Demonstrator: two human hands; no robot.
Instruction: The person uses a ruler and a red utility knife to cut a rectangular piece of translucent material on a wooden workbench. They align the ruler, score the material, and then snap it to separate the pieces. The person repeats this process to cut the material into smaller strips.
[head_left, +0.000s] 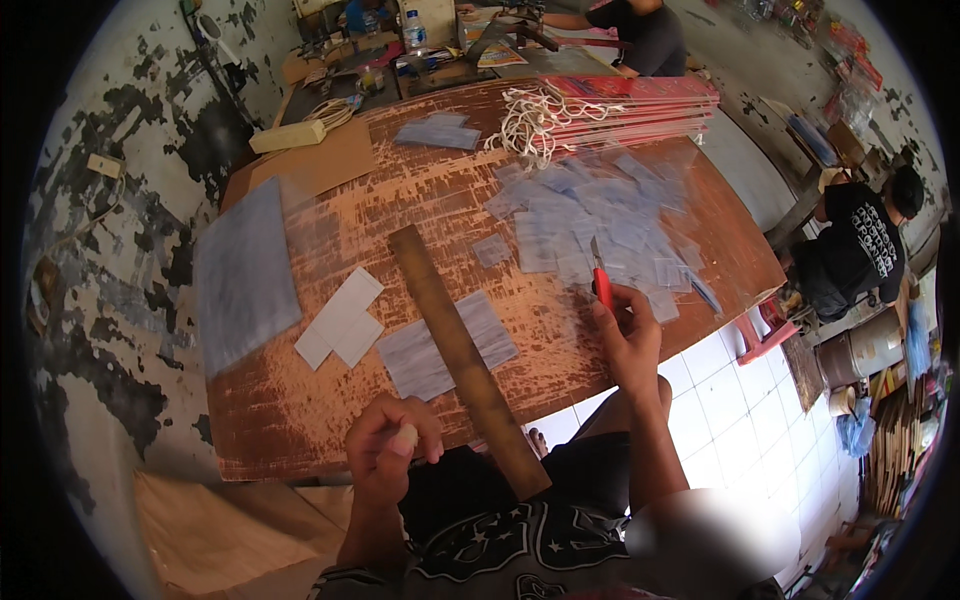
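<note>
My right hand [632,335] grips a red-handled cutter knife [601,285], its blade pointing up and away over a heap of cut clear plastic pieces [570,225]. Near the table's front edge my left hand [392,440] hovers, fingers loosely bent and apart, with nothing seen in it. Between the hands a long brown wooden strip [465,365] lies slantwise across a bluish clear plastic sheet [405,360]; its near end sticks out past the table edge. White card pieces [342,318] lie left of that sheet. One small plastic square [491,250] sits apart from the heap.
The worn brown table [290,420] also bears a large plastic sheet [245,275] at left, brown cardboard [330,160], and a stack of red items with white cords [610,115] behind. One person [645,35] is beyond the table, another [860,240] at right, near a red stool [765,330].
</note>
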